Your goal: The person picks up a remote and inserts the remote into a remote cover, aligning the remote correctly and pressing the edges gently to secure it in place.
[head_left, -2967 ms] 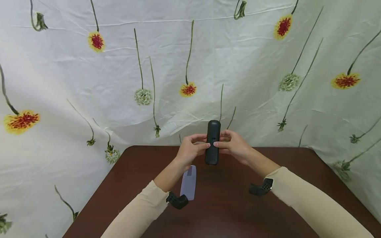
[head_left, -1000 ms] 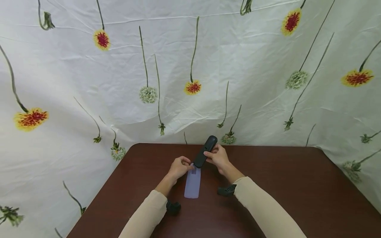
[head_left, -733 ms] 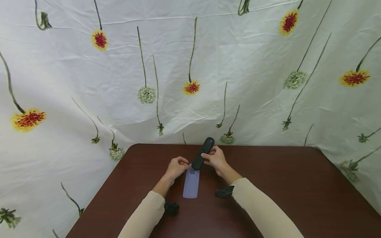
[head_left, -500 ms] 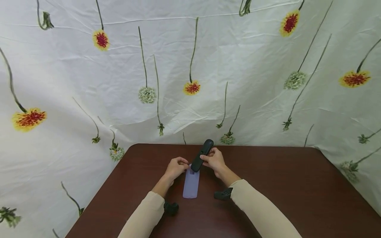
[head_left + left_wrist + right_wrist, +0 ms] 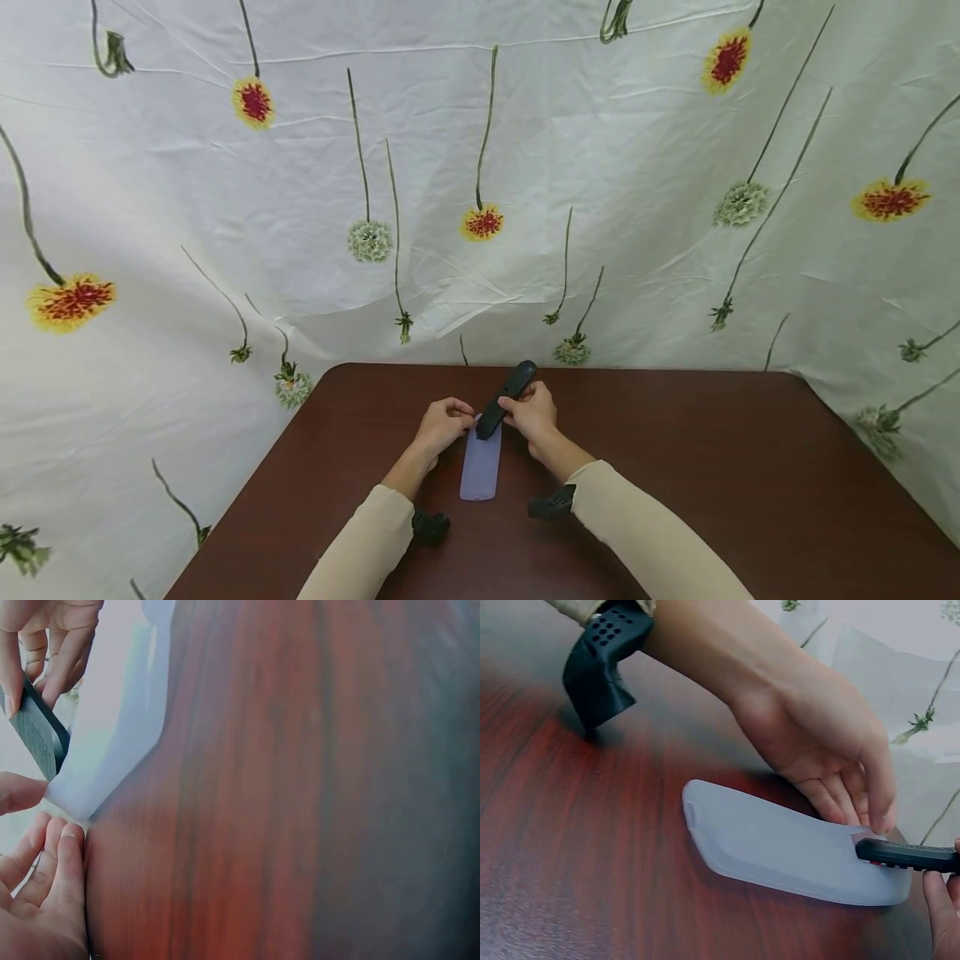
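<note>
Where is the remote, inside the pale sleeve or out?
Mostly out: nearly all of the remote shows, one end at the pale sleeve. Cannot tell if that end is inside.

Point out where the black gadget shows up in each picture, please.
Head view: the black gadget is just below and right of centre.
Left wrist view: the black gadget is at the left edge, in the upper half.
Right wrist view: the black gadget is at the right edge, below mid-height.
Shared landmark: the pale lilac case, in all three.
</note>
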Demonstrator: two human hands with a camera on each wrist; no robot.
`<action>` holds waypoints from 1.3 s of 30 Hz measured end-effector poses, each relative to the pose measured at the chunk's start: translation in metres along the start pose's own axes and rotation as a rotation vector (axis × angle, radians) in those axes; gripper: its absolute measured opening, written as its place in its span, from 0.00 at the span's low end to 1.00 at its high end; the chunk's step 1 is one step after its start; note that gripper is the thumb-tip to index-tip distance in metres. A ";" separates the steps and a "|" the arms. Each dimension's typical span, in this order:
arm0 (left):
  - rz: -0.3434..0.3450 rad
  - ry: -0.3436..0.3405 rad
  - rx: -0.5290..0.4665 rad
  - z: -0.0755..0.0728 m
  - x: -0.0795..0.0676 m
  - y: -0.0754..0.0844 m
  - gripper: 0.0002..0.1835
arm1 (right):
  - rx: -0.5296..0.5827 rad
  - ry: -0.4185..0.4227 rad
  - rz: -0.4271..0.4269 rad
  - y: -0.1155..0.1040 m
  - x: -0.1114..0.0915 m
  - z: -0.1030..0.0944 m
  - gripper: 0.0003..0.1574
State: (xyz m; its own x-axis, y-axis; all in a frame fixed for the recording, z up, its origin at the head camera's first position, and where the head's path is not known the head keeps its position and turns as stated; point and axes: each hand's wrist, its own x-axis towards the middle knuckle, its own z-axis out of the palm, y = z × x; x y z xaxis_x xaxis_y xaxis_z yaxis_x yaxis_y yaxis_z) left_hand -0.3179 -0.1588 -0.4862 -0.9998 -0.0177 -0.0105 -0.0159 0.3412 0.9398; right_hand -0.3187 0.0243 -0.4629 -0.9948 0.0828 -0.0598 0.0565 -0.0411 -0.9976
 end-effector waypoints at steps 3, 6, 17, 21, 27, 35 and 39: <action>0.007 -0.005 -0.002 0.000 0.000 -0.001 0.07 | -0.011 0.014 -0.007 0.003 -0.001 0.002 0.19; 0.009 -0.013 0.004 -0.001 0.000 0.000 0.07 | -0.005 0.004 -0.011 0.007 -0.001 0.004 0.20; 0.003 -0.027 0.007 -0.003 0.000 0.002 0.07 | 0.066 -0.097 -0.015 0.013 0.003 -0.001 0.25; 0.007 -0.039 0.013 -0.005 0.000 0.001 0.08 | 0.094 -0.155 -0.020 0.016 0.004 -0.004 0.30; 0.007 -0.061 0.015 -0.006 0.000 -0.002 0.09 | 0.122 -0.213 0.016 0.019 0.008 -0.009 0.32; 0.024 -0.067 0.001 -0.003 0.001 -0.003 0.10 | 0.107 -0.267 0.047 0.018 0.014 -0.013 0.29; 0.021 -0.067 -0.009 -0.003 -0.001 -0.002 0.10 | 0.107 -0.303 0.067 0.017 0.015 -0.013 0.28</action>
State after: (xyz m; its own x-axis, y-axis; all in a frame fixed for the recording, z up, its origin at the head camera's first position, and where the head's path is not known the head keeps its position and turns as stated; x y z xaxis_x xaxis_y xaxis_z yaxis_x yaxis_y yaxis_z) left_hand -0.3172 -0.1624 -0.4874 -0.9985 0.0525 -0.0133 0.0050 0.3323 0.9432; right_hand -0.3318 0.0379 -0.4813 -0.9702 -0.2228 -0.0953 0.1291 -0.1424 -0.9814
